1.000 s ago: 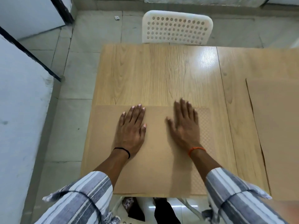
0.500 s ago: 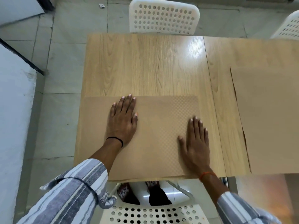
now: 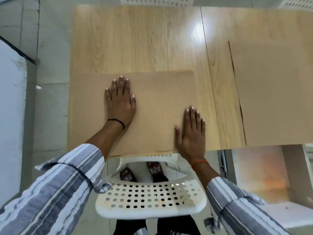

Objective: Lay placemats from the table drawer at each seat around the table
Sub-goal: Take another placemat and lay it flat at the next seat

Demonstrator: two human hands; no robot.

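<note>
A tan placemat [image 3: 155, 102] with a fine dotted texture lies flat at the near edge of the light wooden table [image 3: 135, 39], in front of a white perforated chair [image 3: 150, 202]. My left hand [image 3: 121, 100] rests palm down on the mat's left half, fingers spread. My right hand [image 3: 192, 133] presses flat on the mat's near right corner, by the table edge. A second tan placemat [image 3: 274, 92] lies on the adjoining table section at the right.
White perforated chair backs show at the far edge [image 3: 157, 0] and far right corner [image 3: 296, 3]. A grey tiled floor [image 3: 50, 48] runs along the left, beside a pale wall [image 3: 11, 116]. My feet [image 3: 144, 172] show under the table.
My right hand slid from the mat's middle to its near right corner. My left hand stayed put. The view tilted down, and the near chair came into sight.
</note>
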